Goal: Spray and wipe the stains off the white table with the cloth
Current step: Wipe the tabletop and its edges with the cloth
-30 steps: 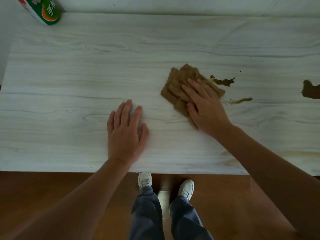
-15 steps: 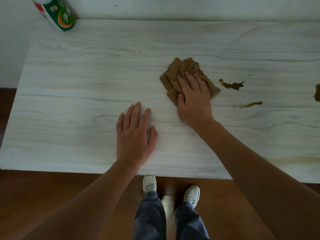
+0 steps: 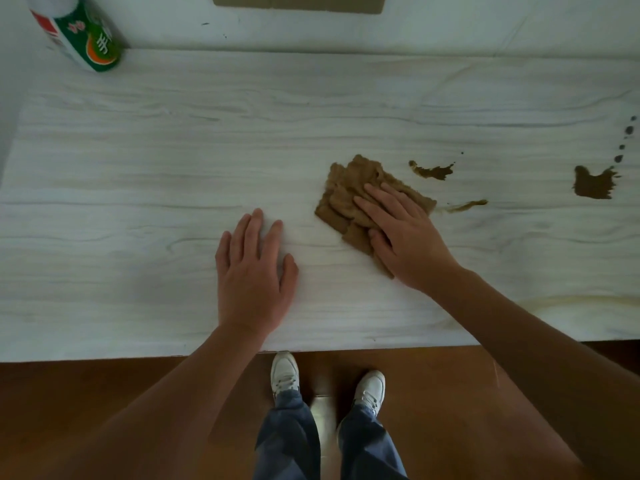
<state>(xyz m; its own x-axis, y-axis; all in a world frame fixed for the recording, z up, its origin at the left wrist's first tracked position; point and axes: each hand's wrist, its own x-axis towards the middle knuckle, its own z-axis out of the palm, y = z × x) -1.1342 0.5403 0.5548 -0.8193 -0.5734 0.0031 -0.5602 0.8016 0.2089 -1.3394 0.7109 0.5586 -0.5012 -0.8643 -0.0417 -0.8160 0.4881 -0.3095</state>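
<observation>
Cloth [image 3: 349, 192] nearer stains [image 3: 433, 172], under right hand [image 3: 408, 237]

Perhaps "手" on green bottle [image 3: 88, 43] label

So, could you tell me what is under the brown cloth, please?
The cloth lies on the white table, the right hand pressing flat on top. Whether any stain lies beneath is hidden.

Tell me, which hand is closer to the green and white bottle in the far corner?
Left. The left hand rests flat on the table, nearer its front edge and right of the bottle; the right hand presses the cloth farther right.
</observation>
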